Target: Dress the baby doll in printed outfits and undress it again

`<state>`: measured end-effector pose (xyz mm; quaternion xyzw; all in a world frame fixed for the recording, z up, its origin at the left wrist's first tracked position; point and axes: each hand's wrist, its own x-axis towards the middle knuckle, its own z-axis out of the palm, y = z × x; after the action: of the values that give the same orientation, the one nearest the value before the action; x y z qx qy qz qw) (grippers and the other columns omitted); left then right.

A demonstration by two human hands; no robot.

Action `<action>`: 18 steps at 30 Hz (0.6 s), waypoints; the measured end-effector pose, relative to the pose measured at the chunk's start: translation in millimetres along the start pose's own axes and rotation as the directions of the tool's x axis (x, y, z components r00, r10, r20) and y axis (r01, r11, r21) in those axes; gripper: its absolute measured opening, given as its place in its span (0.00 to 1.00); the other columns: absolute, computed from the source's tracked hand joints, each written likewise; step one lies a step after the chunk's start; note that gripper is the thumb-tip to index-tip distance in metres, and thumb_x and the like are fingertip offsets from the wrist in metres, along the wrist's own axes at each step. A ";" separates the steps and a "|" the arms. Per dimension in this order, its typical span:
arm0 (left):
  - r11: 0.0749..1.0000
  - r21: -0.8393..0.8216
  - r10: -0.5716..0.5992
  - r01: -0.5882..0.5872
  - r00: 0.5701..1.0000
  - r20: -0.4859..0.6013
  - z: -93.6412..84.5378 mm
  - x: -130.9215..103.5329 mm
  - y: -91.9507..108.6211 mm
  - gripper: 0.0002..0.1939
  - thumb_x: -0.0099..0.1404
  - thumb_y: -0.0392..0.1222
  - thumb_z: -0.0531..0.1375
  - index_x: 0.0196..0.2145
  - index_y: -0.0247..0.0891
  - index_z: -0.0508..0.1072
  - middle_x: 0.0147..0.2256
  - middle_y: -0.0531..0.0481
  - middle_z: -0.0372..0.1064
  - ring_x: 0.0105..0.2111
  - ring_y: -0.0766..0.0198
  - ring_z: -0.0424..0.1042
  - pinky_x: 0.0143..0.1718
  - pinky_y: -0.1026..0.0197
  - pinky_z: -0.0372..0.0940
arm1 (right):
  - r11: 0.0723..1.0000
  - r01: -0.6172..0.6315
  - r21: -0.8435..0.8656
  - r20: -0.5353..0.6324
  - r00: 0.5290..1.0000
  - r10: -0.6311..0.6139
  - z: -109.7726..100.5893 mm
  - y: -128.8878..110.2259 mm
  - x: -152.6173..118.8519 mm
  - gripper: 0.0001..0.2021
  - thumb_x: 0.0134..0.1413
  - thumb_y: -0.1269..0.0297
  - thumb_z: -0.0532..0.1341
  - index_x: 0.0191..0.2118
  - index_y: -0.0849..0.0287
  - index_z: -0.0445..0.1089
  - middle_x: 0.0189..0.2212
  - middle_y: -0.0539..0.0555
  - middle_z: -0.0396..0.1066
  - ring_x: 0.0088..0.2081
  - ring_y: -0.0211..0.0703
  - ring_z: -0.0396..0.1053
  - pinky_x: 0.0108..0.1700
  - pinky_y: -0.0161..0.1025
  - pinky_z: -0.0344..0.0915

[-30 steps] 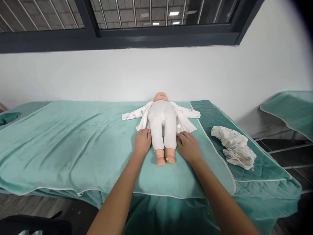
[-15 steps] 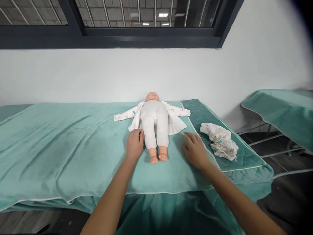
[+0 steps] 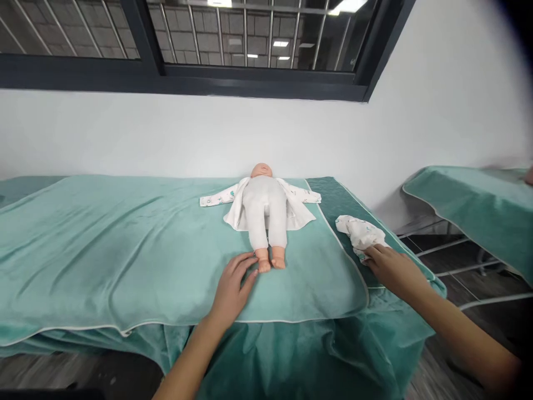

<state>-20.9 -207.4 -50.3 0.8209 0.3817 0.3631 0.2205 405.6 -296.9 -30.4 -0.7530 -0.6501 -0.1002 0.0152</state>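
Note:
A baby doll (image 3: 265, 203) lies on its back, head toward the wall, its torso and legs white and its feet bare. Under it a white baby jacket (image 3: 298, 215) with printed sleeves is spread open, the arms in the sleeves. Beside the doll's foot on the left is my left hand (image 3: 231, 284), fingers apart and holding nothing, fingertips at the ankle. My right hand (image 3: 393, 269) is closed on the near end of a crumpled white printed baby garment (image 3: 358, 230) to the right. The fingertips there are partly hidden.
A light green blanket (image 3: 125, 261) covers most of the bed, over a darker quilted cover (image 3: 327, 194) at the right. Behind stand a white wall (image 3: 187, 133) and a dark window frame (image 3: 258, 86). Another green-covered bed (image 3: 474, 205) is at the right, with part of a person at the edge.
My right hand has moved right, from beside the doll to the crumpled garment, and taken hold of it. My left hand has slid from the doll's leg down toward its foot. The view has shifted slightly.

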 end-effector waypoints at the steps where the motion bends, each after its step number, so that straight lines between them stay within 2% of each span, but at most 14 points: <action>1: 1.000 -0.014 -0.011 0.011 1.000 0.011 -1.9 -4.4 4.2 0.15 0.72 0.45 0.52 0.54 0.45 0.69 0.57 0.45 0.65 0.58 0.59 0.64 0.60 0.49 0.60 | 0.999 -0.018 0.047 0.055 0.998 0.015 -10.9 -6.1 3.6 0.09 0.61 0.60 0.53 0.37 0.56 0.68 0.37 0.57 0.73 0.37 0.49 0.70 0.31 0.40 0.53; 4: 0.998 -0.068 -0.007 0.010 0.999 0.048 -14.8 -12.4 18.6 0.17 0.72 0.45 0.53 0.56 0.47 0.68 0.58 0.46 0.64 0.59 0.59 0.63 0.61 0.49 0.59 | 0.953 -0.078 0.291 0.183 0.983 0.025 -51.0 -34.4 11.1 0.12 0.60 0.54 0.55 0.30 0.55 0.62 0.26 0.51 0.69 0.27 0.43 0.64 0.28 0.39 0.50; 6: 0.993 -0.120 -0.006 0.013 0.998 0.064 -29.7 -11.5 31.0 0.17 0.71 0.45 0.54 0.56 0.47 0.68 0.58 0.47 0.64 0.58 0.58 0.63 0.61 0.49 0.59 | 0.860 -0.046 0.508 0.180 0.982 -0.053 -79.7 -60.0 13.0 0.12 0.59 0.55 0.55 0.28 0.55 0.60 0.22 0.48 0.65 0.26 0.40 0.62 0.29 0.38 0.52; 8: 0.980 -0.194 -0.035 0.047 0.997 0.067 -48.4 -6.5 49.3 0.17 0.71 0.47 0.55 0.55 0.46 0.68 0.56 0.46 0.66 0.56 0.57 0.65 0.59 0.50 0.61 | 0.703 -0.038 0.710 0.165 0.980 -0.114 -108.5 -90.0 13.0 0.12 0.57 0.55 0.58 0.28 0.55 0.59 0.21 0.46 0.62 0.26 0.39 0.63 0.29 0.37 0.54; 10: 0.960 -0.275 -0.028 0.051 0.996 0.086 -67.8 -0.9 75.5 0.17 0.70 0.47 0.56 0.55 0.46 0.68 0.56 0.46 0.66 0.55 0.57 0.67 0.57 0.51 0.63 | 0.461 -0.102 0.882 0.190 0.971 -0.148 -138.0 -122.6 11.9 0.12 0.56 0.54 0.60 0.29 0.55 0.60 0.21 0.45 0.62 0.26 0.40 0.66 0.30 0.37 0.58; 12: 0.948 -0.317 0.089 -0.042 0.987 0.136 -84.7 2.8 106.5 0.20 0.68 0.47 0.59 0.57 0.49 0.66 0.59 0.47 0.62 0.59 0.57 0.63 0.59 0.53 0.61 | 0.238 -0.137 0.962 0.177 0.972 -0.154 -168.8 -154.8 9.5 0.13 0.54 0.53 0.61 0.31 0.55 0.61 0.20 0.44 0.62 0.24 0.38 0.66 0.30 0.36 0.61; 15: 0.948 -0.238 0.248 -0.211 0.959 0.137 -103.0 7.5 147.0 0.33 0.61 0.47 0.66 0.62 0.51 0.60 0.64 0.48 0.56 0.64 0.56 0.56 0.63 0.56 0.57 | -0.011 -0.121 0.993 0.116 0.972 -0.204 -215.3 -193.8 4.3 0.13 0.53 0.53 0.63 0.32 0.56 0.63 0.24 0.46 0.68 0.26 0.37 0.68 0.32 0.36 0.65; 17: 0.951 -0.137 0.282 -0.276 0.959 0.030 -114.2 13.4 163.7 0.29 0.63 0.43 0.64 0.60 0.48 0.63 0.61 0.47 0.59 0.62 0.57 0.59 0.62 0.57 0.57 | -0.088 -0.078 0.993 0.060 0.981 -0.186 -242.7 -209.2 2.1 0.12 0.52 0.55 0.64 0.35 0.56 0.65 0.26 0.47 0.69 0.27 0.37 0.69 0.32 0.36 0.66; 18: 0.954 -0.089 0.285 -0.287 0.958 -0.037 -120.7 17.3 169.4 0.23 0.65 0.42 0.62 0.57 0.46 0.65 0.58 0.47 0.63 0.59 0.59 0.62 0.60 0.58 0.58 | -0.081 -0.047 0.996 0.033 0.986 -0.162 -254.6 -213.3 1.9 0.11 0.53 0.56 0.64 0.36 0.57 0.65 0.26 0.47 0.70 0.27 0.37 0.69 0.31 0.36 0.66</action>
<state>-26.4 -287.1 142.5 0.8517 0.2441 0.4186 0.1994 162.9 -301.1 196.4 -0.4759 -0.5451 0.4626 0.5122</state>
